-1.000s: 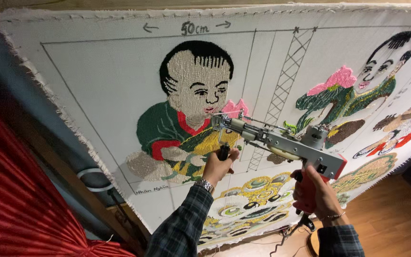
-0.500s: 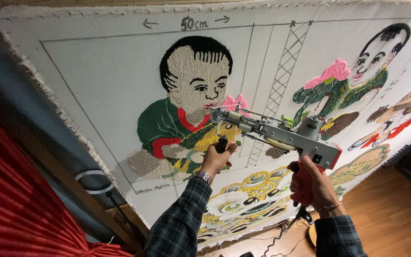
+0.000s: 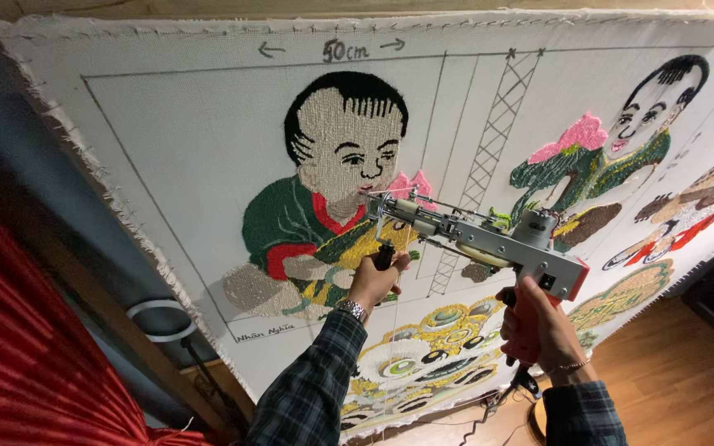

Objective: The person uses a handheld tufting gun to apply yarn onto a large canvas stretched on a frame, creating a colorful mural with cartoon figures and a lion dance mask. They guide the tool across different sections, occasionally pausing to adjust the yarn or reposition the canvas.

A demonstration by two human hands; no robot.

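A grey metal tufting gun (image 3: 489,239) points its needle end at a white stretched cloth (image 3: 192,140). My left hand (image 3: 373,282) grips the gun's black front handle. My right hand (image 3: 539,326) is closed around the red rear grip under the gun's body. The needle tip sits against the tufted figure of a child (image 3: 324,198) in a green and red top, near a pink patch by the chin. Yellow yarn runs along the gun.
A second tufted figure (image 3: 621,149) with a pink flower is at the right of the cloth. Round green and yellow shapes (image 3: 423,355) fill the lower cloth. A red pleated curtain (image 3: 18,347) hangs at left. A wooden frame post (image 3: 126,339) and wooden floor (image 3: 671,388) lie below.
The gun and both hands have stayed on the child figure's chest area; the view has shifted slightly, with the gun's tip a little higher towards the chin.
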